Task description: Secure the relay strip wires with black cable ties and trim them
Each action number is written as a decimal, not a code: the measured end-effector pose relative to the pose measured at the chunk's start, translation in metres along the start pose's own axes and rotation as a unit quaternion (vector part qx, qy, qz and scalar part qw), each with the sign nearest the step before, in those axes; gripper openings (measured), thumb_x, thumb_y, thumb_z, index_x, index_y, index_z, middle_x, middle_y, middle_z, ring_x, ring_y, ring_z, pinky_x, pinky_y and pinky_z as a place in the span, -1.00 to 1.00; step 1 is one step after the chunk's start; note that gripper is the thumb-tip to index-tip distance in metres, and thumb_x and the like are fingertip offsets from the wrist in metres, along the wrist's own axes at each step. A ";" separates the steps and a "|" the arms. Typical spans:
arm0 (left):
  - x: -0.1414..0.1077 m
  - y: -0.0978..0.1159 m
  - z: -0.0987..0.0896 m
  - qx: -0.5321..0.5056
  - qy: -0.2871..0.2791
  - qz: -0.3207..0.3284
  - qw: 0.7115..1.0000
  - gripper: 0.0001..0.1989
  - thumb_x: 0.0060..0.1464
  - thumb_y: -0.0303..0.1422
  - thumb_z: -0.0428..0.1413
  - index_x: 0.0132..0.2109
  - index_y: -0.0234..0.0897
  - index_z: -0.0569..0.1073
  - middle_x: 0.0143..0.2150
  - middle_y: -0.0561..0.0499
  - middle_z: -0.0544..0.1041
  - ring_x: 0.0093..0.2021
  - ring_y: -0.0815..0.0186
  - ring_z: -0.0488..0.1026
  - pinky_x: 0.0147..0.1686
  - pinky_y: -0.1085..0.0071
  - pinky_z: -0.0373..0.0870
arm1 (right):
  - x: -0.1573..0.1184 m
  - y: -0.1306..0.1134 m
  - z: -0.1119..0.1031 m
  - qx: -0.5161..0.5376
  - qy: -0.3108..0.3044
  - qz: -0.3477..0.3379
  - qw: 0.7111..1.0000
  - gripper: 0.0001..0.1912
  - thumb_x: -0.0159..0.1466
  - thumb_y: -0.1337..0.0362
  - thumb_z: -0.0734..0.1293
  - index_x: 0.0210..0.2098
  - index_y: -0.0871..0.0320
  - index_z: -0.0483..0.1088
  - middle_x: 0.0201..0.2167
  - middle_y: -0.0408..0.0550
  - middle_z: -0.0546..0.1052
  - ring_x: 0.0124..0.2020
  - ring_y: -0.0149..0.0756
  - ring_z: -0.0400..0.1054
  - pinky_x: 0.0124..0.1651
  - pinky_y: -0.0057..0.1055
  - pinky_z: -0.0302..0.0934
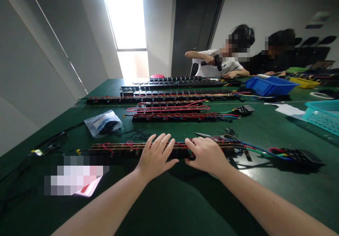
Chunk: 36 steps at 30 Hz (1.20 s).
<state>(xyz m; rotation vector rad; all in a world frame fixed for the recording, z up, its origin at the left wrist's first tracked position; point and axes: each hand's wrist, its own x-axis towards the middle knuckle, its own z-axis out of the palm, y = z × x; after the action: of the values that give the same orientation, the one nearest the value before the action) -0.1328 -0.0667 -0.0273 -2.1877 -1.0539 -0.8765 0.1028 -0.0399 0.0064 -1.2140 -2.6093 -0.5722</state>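
Observation:
A long black strip (116,149) with copper-coloured bars and red wires lies across the green table in front of me. My left hand (156,154) rests on its middle with the fingers apart. Just to the right, my right hand (206,154) lies over the same strip, fingers bent and close together around its edge. Blue, green and red wires run from the strip's right end to a black block (299,158). Scissors (206,135) lie behind my right hand, with black cable ties (140,134) behind my left.
More wired strips (174,117) lie farther back. A plastic bag (103,123) and a pinkish object (90,188) are at left. Blue bin (272,86), yellow tray (304,83) and teal basket (323,114) stand at right. Two people sit across the table, one holding a black tool (217,62).

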 end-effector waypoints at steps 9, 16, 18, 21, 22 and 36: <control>0.001 0.012 -0.012 -0.110 0.171 0.157 0.966 -0.81 0.22 -0.32 0.22 -0.02 -0.10 0.52 -0.04 0.06 0.61 0.15 0.26 0.43 0.41 0.03 0.14 | -0.001 0.069 -0.012 -0.086 0.079 0.015 0.993 -0.46 0.21 -0.02 0.38 0.03 0.23 0.44 -0.28 0.10 0.59 -0.25 -0.03 0.41 -0.20 -0.22 0.05; -0.003 0.006 0.007 -0.151 -0.013 0.153 0.977 -0.78 0.31 -0.22 0.04 -0.17 -0.22 0.51 -0.25 -0.04 0.61 -0.26 0.28 0.52 -0.21 0.30 0.41 | 0.029 0.138 -0.012 -0.124 0.039 0.093 0.987 -0.38 0.24 -0.17 0.29 0.07 0.17 0.41 -0.20 0.19 0.57 -0.23 0.04 0.38 -0.21 -0.21 0.02; -0.002 0.004 0.014 -0.153 -0.045 0.113 0.981 -0.64 0.34 -0.18 -0.02 -0.39 -0.23 0.42 -0.49 0.02 0.48 -0.50 0.34 0.39 -0.45 0.35 0.23 | 0.042 0.153 -0.005 -0.124 0.033 0.106 0.986 -0.37 0.24 -0.17 0.28 0.07 0.18 0.41 -0.17 0.21 0.56 -0.20 0.06 0.38 -0.20 -0.21 0.01; 0.000 0.002 0.023 -0.150 -0.034 0.059 0.986 -0.57 0.35 -0.16 -0.05 -0.47 -0.23 0.36 -0.58 0.06 0.38 -0.58 0.36 0.31 -0.50 0.35 0.09 | 0.062 0.171 0.011 -0.124 0.033 0.111 0.986 -0.34 0.24 -0.16 0.28 0.11 0.22 0.40 -0.15 0.23 0.57 -0.18 0.05 0.39 -0.20 -0.22 0.00; 0.001 0.001 0.025 -0.151 -0.030 0.053 0.987 -0.57 0.34 -0.15 -0.05 -0.47 -0.24 0.36 -0.57 0.06 0.39 -0.58 0.35 0.32 -0.50 0.35 0.07 | 0.069 0.176 0.018 -0.123 0.032 0.111 0.986 -0.34 0.24 -0.16 0.28 0.11 0.23 0.40 -0.15 0.23 0.57 -0.17 0.05 0.39 -0.20 -0.22 0.00; 0.012 -0.010 0.049 -0.184 -0.050 -0.016 0.982 -0.54 0.32 -0.14 -0.04 -0.52 -0.25 0.36 -0.59 0.03 0.38 -0.57 0.33 0.36 -0.50 0.37 0.12 | 0.124 0.212 0.103 -0.076 -0.009 0.061 0.995 -0.32 0.24 -0.16 0.29 0.07 0.30 0.44 -0.18 0.31 0.60 -0.20 0.06 0.45 -0.18 -0.20 0.11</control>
<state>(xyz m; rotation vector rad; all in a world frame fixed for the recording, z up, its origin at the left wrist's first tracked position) -0.1197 -0.0210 -0.0477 -2.5483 -1.0423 -1.0549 0.1835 0.2136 0.0108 -1.4191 -2.5231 -0.7500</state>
